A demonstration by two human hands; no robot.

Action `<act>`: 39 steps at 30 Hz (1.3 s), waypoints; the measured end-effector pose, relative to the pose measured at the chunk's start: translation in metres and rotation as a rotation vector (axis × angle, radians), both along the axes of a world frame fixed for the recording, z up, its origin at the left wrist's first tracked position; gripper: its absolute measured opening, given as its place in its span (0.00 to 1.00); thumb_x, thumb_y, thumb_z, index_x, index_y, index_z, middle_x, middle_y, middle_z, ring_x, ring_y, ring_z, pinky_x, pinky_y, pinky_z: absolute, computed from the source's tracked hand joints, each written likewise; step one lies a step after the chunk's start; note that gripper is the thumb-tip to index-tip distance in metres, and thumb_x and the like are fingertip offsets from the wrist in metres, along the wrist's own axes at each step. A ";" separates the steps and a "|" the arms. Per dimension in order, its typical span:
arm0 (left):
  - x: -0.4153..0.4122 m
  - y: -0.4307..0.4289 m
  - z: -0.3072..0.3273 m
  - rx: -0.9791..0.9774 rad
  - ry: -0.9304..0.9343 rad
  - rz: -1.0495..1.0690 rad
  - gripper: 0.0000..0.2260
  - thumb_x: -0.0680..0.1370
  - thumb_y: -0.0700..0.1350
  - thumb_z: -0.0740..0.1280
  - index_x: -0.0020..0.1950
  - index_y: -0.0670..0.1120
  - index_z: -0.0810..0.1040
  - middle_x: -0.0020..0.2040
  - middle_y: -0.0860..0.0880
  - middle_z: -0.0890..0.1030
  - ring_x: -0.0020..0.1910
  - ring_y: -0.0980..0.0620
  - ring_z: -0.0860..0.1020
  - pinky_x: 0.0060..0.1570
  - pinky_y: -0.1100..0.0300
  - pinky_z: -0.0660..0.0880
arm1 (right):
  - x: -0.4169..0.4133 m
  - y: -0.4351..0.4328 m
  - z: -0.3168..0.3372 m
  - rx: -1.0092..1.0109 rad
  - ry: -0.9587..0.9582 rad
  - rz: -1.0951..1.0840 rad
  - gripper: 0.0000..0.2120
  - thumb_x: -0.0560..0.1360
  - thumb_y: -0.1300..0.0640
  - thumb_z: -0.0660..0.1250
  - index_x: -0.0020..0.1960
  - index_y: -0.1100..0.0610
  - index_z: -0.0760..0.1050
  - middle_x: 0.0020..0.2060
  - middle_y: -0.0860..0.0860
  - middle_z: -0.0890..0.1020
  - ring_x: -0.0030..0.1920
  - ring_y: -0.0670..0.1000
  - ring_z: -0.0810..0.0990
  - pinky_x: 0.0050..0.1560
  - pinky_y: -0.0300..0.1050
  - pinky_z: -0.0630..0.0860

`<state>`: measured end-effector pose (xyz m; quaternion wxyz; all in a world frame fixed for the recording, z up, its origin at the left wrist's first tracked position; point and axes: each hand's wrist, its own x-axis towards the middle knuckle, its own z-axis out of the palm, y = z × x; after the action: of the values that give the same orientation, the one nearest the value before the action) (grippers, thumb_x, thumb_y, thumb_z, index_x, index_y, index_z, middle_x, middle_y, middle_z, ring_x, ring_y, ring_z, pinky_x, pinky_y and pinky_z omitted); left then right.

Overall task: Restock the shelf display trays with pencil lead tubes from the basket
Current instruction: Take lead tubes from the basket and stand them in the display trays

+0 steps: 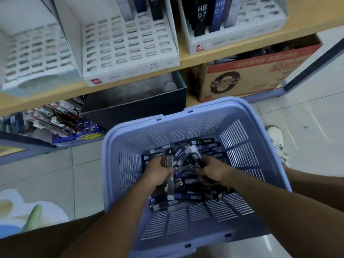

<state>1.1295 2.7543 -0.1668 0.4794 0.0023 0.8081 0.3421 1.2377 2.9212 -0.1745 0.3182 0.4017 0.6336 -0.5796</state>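
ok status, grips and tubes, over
Left grip holds a few tubes, right grip holds more, both inside the basket. Middle tray mostly empty slots. Nothing blocking.

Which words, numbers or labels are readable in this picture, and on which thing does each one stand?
"HB 07": black lead tube in the right display tray.
"HB 07": blue lead tube beside it.
"HB": lead tube held by the right hand in the basket.
Large "0": cardboard box; its other print is blurred.
Red logo on the middle display tray: too blurred to read.
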 end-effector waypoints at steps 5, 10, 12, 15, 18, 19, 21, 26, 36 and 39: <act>-0.001 0.023 0.054 0.314 -0.264 0.384 0.10 0.76 0.35 0.68 0.57 0.40 0.75 0.51 0.40 0.83 0.48 0.44 0.83 0.44 0.53 0.81 | -0.007 -0.014 0.047 -0.224 0.079 -0.337 0.06 0.75 0.62 0.64 0.39 0.58 0.70 0.27 0.54 0.73 0.26 0.51 0.69 0.28 0.41 0.67; -0.001 0.031 0.102 0.431 -0.240 0.410 0.13 0.75 0.38 0.71 0.58 0.39 0.77 0.50 0.41 0.84 0.48 0.44 0.83 0.45 0.55 0.81 | -0.006 -0.018 0.090 -0.305 0.250 -0.387 0.24 0.72 0.38 0.70 0.58 0.56 0.79 0.49 0.56 0.85 0.47 0.54 0.82 0.52 0.50 0.78; 0.000 0.033 0.119 0.440 -0.204 0.381 0.12 0.75 0.40 0.72 0.56 0.40 0.78 0.48 0.42 0.85 0.47 0.46 0.83 0.44 0.56 0.80 | -0.005 -0.017 0.110 -0.339 0.318 -0.353 0.28 0.68 0.39 0.75 0.59 0.57 0.79 0.55 0.60 0.83 0.54 0.61 0.82 0.62 0.61 0.76; 0.002 0.035 0.143 0.435 -0.119 0.352 0.10 0.75 0.43 0.72 0.54 0.41 0.80 0.45 0.44 0.85 0.43 0.49 0.83 0.38 0.58 0.80 | -0.004 -0.015 0.140 -0.349 0.413 -0.289 0.21 0.67 0.52 0.78 0.55 0.63 0.81 0.51 0.66 0.83 0.50 0.63 0.82 0.59 0.65 0.76; 0.001 0.037 0.166 0.437 -0.018 0.317 0.09 0.77 0.46 0.69 0.51 0.40 0.79 0.41 0.44 0.84 0.39 0.45 0.83 0.38 0.55 0.80 | -0.003 -0.013 0.167 -0.333 0.494 -0.289 0.09 0.72 0.60 0.74 0.49 0.63 0.81 0.42 0.60 0.85 0.39 0.56 0.83 0.41 0.48 0.81; 0.000 0.037 0.174 0.429 0.021 0.283 0.10 0.79 0.48 0.66 0.49 0.40 0.78 0.37 0.45 0.83 0.35 0.46 0.80 0.34 0.57 0.78 | -0.003 -0.013 0.174 -0.328 0.519 -0.320 0.05 0.73 0.61 0.73 0.47 0.63 0.81 0.39 0.57 0.84 0.35 0.53 0.82 0.36 0.44 0.79; -0.003 0.036 0.193 0.401 0.111 0.153 0.11 0.81 0.49 0.62 0.51 0.41 0.76 0.32 0.47 0.78 0.29 0.50 0.74 0.30 0.60 0.74 | -0.003 -0.011 0.188 -0.327 0.527 -0.456 0.04 0.75 0.63 0.70 0.42 0.62 0.77 0.32 0.54 0.80 0.30 0.50 0.78 0.31 0.41 0.75; -0.010 0.024 0.234 0.311 0.374 -0.335 0.09 0.82 0.52 0.59 0.58 0.53 0.73 0.31 0.50 0.73 0.27 0.53 0.70 0.28 0.62 0.68 | -0.004 -0.008 0.209 -0.406 0.560 -0.751 0.09 0.76 0.63 0.69 0.39 0.58 0.71 0.28 0.51 0.72 0.25 0.47 0.72 0.24 0.38 0.69; -0.026 0.001 0.306 -0.040 0.886 -1.171 0.11 0.79 0.57 0.62 0.61 0.62 0.71 0.45 0.56 0.78 0.43 0.55 0.74 0.42 0.57 0.71 | -0.012 -0.027 0.241 -0.280 0.728 -0.551 0.08 0.73 0.60 0.73 0.49 0.62 0.76 0.33 0.51 0.78 0.25 0.47 0.68 0.21 0.37 0.63; -0.043 -0.005 0.318 -0.059 0.909 -1.163 0.12 0.78 0.58 0.62 0.62 0.64 0.71 0.49 0.58 0.79 0.47 0.56 0.75 0.46 0.55 0.74 | -0.020 -0.033 0.245 -0.242 0.761 -0.514 0.08 0.73 0.59 0.73 0.46 0.61 0.76 0.33 0.52 0.78 0.26 0.49 0.70 0.22 0.39 0.63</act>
<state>1.0869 2.7491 0.1508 0.2011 0.5587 0.8043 -0.0238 1.2178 2.8885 0.0706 -0.0456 0.2645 0.5132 -0.8152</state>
